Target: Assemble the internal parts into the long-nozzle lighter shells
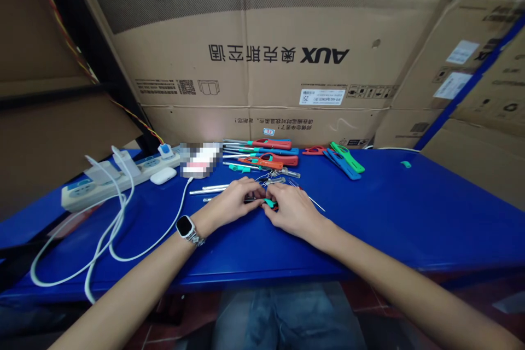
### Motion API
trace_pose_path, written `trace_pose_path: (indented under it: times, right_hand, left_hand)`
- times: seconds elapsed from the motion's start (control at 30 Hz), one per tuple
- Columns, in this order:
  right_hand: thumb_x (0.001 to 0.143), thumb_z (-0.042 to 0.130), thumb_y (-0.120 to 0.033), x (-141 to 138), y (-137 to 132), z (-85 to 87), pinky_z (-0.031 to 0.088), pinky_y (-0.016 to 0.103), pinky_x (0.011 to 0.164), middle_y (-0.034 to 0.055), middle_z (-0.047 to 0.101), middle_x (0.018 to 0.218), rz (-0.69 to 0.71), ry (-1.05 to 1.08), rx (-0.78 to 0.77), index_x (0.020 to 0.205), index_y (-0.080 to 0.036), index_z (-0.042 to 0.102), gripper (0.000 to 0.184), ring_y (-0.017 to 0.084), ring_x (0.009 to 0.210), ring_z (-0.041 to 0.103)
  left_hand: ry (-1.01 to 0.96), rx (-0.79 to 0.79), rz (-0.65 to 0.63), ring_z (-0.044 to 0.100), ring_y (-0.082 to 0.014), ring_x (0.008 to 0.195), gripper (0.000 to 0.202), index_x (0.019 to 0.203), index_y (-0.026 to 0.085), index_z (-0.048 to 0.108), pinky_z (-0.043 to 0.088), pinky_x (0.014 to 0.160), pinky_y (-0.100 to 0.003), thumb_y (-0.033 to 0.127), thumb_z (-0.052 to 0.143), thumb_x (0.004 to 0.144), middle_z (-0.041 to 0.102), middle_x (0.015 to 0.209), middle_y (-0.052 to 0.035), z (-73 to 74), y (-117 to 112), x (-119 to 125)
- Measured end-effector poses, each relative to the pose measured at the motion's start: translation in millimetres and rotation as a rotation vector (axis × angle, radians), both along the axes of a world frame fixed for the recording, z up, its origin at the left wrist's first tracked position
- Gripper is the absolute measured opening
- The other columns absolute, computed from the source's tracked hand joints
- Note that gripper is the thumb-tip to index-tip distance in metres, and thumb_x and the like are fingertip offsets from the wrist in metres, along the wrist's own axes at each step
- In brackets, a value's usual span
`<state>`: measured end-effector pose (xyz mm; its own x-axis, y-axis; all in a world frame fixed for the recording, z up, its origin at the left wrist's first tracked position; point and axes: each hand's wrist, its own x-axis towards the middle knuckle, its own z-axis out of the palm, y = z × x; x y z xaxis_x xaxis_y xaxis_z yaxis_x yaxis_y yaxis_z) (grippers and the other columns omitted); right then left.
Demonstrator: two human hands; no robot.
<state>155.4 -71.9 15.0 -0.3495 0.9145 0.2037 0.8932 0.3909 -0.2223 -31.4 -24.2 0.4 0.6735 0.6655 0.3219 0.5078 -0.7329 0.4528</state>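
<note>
Left hand [232, 203] at 9, right hand [292, 209] at 3, both fingertip-pinching teal-and-black part [269, 203]; I'd plant wrists on blue table [410, 213], clear of lighters [266, 154] at 12 o'clock.

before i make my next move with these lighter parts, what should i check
1. Left hand and right hand both at the small teal part: ok.
2. Firmness of grip, hidden by fingers: cannot tell.
3. Metal tubes lying close beside the left hand: ok.
4. White cable runs near the left wrist: not ok.
5. Lighter pile behind the hands, apart from them: ok.
</note>
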Motion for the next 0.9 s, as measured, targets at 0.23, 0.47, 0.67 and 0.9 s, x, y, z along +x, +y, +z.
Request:
trace_pose_path:
  times: [0.23, 0.47, 0.67, 0.9]
  right_hand:
    - [0.086, 0.056, -0.032, 0.5, 0.9, -2.3, 0.033, 0.028, 0.059, 0.0043, 0.071, 0.099, -0.058, 0.015, 0.004, 0.093, -0.022, 0.061, 0.013, 0.020, 0.083, 0.067]
    - [0.086, 0.055, -0.030, -1.5, 5.5, -1.0, 0.039, 0.028, 0.063, 0.0061, 0.073, 0.099, -0.091, -0.028, -0.035, 0.093, -0.022, 0.063, 0.013, 0.023, 0.087, 0.069]
    - [0.085, 0.056, -0.025, 2.9, 7.2, 4.7, 0.042, 0.029, 0.067, 0.0056, 0.074, 0.096, -0.081, -0.043, -0.068, 0.096, -0.023, 0.066, 0.016, 0.024, 0.090, 0.069]
    - [0.087, 0.053, -0.025, 4.0, 5.7, 5.5, 0.040, 0.027, 0.064, 0.0058, 0.072, 0.099, -0.039, -0.108, 0.008, 0.096, -0.023, 0.072, 0.021, 0.022, 0.086, 0.068]
  left_hand:
    - [0.087, 0.052, -0.114, 0.057, -0.0202, 0.090, 0.010, 0.088, 0.019, 0.070, 0.046, 0.082, -0.033, 0.023, 0.061, 0.090, 0.062, 0.092, -0.0048, 7.5, -1.0, -7.1]
    - [0.146, 0.121, -0.153, 0.054, -0.0209, 0.093, 0.016, 0.095, 0.019, 0.071, 0.046, 0.081, -0.032, 0.027, 0.057, 0.095, 0.061, 0.096, -0.0062, -0.1, 5.8, -8.7]
    - [0.190, 0.169, -0.177, 0.054, -0.0210, 0.092, 0.022, 0.096, 0.018, 0.071, 0.046, 0.082, -0.032, 0.029, 0.052, 0.098, 0.060, 0.094, -0.0071, 0.1, 4.9, -4.7]
    - [0.214, 0.174, -0.172, 0.055, -0.0207, 0.090, 0.025, 0.096, 0.018, 0.071, 0.044, 0.085, -0.034, 0.031, 0.049, 0.100, 0.061, 0.092, -0.0069, -0.7, 2.3, -4.6]
